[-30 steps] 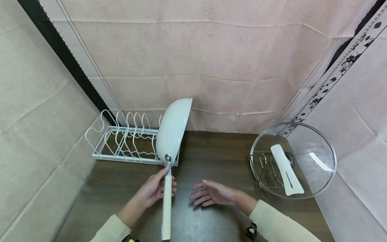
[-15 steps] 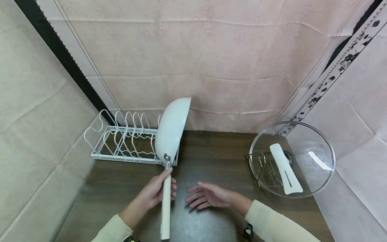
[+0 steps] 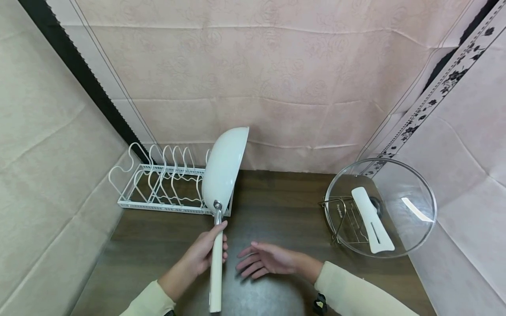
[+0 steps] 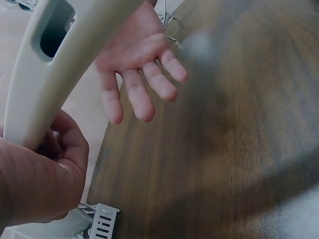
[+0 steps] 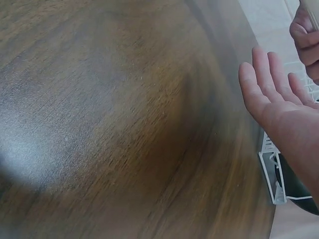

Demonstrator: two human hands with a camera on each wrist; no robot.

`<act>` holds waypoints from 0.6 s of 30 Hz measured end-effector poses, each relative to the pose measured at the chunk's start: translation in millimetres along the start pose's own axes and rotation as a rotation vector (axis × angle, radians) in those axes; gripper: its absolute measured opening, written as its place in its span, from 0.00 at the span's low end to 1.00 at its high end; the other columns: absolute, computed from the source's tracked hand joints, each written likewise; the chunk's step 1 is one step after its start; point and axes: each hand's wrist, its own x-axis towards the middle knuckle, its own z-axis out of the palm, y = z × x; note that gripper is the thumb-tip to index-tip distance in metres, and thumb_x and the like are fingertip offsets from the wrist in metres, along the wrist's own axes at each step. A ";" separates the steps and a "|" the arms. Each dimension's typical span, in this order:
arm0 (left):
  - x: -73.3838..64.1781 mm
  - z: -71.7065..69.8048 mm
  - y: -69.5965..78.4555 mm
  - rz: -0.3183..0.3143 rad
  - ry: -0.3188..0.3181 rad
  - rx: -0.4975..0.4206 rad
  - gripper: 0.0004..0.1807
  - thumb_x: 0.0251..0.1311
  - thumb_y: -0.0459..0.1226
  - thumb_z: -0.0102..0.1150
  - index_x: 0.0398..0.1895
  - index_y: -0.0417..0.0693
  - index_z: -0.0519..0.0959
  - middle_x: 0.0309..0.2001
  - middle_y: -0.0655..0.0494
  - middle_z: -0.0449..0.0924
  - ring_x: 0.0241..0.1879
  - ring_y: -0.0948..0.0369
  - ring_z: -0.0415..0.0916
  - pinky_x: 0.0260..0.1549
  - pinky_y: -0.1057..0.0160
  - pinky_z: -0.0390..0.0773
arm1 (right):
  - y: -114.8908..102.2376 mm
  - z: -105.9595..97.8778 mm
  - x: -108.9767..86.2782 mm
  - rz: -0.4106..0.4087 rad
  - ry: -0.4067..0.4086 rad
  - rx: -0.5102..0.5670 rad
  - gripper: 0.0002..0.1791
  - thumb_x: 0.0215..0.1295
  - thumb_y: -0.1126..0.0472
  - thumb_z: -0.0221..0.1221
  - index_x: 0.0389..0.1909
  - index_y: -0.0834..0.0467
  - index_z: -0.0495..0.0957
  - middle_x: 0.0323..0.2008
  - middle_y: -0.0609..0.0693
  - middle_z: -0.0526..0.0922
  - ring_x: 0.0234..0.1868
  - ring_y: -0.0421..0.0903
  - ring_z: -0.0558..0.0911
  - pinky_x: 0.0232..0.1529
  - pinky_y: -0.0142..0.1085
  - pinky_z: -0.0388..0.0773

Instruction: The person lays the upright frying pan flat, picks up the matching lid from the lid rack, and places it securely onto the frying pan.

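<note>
A white deep frying pan stands on its edge at the right end of a white wire dish rack, its open side facing right. Its long cream handle points toward me. My left hand grips the handle near the metal neck, thumb lying along the top. In the left wrist view the slotted end of the handle rises past that hand. To the right of the handle, my right hand is held with fingers spread and palm facing the handle, touching nothing.
At the right, a clear glass lid leans on a brass-coloured wire stand. A white slotted turner lies in front of the lid. The brown wooden table ends at cloth-covered walls on the back and both sides.
My right hand has moved left, closer to the pan handle. My left thumb has shifted slightly across the handle and toward me. The pan stays in place in the rack.
</note>
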 end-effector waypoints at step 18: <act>-2.1 3.5 0.6 -0.036 -0.071 -0.070 0.26 0.71 0.59 0.55 0.20 0.54 0.68 0.17 0.63 0.67 0.15 0.64 0.66 0.19 0.67 0.70 | 4.7 11.1 10.1 0.011 -0.036 0.044 0.42 0.82 0.37 0.31 0.76 0.70 0.52 0.74 0.74 0.61 0.73 0.66 0.68 0.74 0.57 0.64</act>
